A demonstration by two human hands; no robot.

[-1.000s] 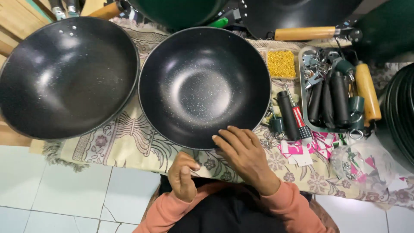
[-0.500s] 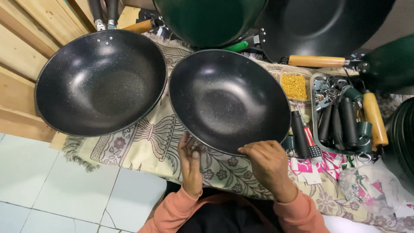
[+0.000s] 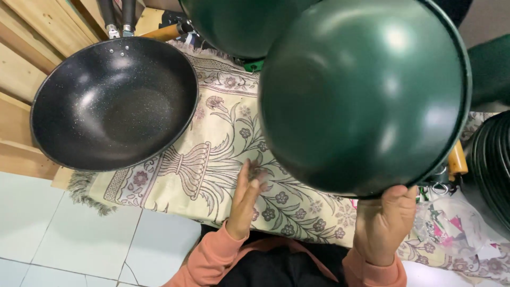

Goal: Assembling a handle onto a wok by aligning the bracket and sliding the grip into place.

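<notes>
Green wok (image 3: 361, 95), tipped bottom-up, hangs above the patterned cloth (image 3: 212, 154); I count two green ones and one black wok (image 3: 114, 101) to its left. My right hand (image 3: 385, 223) grips its near rim; my left hand (image 3: 247, 199) lies open, fingers touching the cloth.

Floral cloth (image 3: 212, 159) on wood bench (image 3: 21, 69) w/ black wok (image 3: 114, 103)

The pan (image 3: 361, 95) that lay flat on the cloth (image 3: 212, 159) is now tipped up, showing its green back. The right hand (image 3: 385, 226) now grips its bottom edge. The left hand (image 3: 244, 199) has opened over the cloth.
</notes>
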